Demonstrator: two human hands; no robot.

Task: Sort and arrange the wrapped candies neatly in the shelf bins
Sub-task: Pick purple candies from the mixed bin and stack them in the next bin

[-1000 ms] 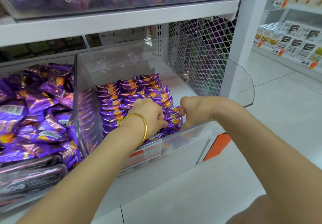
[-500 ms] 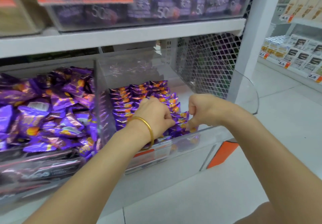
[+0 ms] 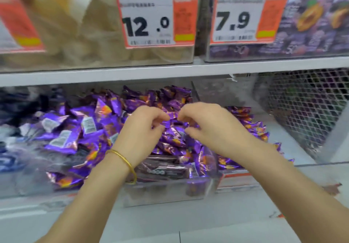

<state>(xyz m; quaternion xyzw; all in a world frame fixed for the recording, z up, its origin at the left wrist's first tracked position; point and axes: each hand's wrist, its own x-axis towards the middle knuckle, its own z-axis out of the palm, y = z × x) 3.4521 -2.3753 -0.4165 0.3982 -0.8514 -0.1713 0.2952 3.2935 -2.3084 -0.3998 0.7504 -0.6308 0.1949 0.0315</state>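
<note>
Wrapped candies (image 3: 79, 129) in shiny purple foil with an orange picture lie heaped in a clear bin (image 3: 164, 191) on the lower shelf, and more sit in tidier rows (image 3: 251, 127) just to the right, near a wire mesh panel (image 3: 306, 110). Over the heap the left hand (image 3: 143, 129), a gold bangle (image 3: 122, 159) at its wrist, and the right hand (image 3: 211, 127) hover close together with fingers curled; blur hides whether either pinches a wrapper. On the shelf above, orange price tags read "12.0" (image 3: 149, 19) and "7.9" (image 3: 243, 16), and the purple packs (image 3: 311, 25) there show "50".
</note>
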